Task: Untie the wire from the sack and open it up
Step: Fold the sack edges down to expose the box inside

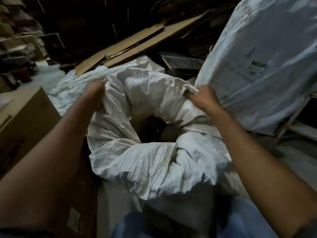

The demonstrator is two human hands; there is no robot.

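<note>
Sack (151, 157) mid-frame gapes open, no wire visible; your left hand (95, 94) and right hand (201, 98) each clench its rim, spreading nearly done.

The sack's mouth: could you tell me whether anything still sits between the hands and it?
Nothing visible does. The left hand and right hand both grip the rim of the sack, whose mouth gapes open; no wire shows.

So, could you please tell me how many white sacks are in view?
3: the open sack both hands grip, a full one at right, a flat one behind. Others may be hidden.
</note>
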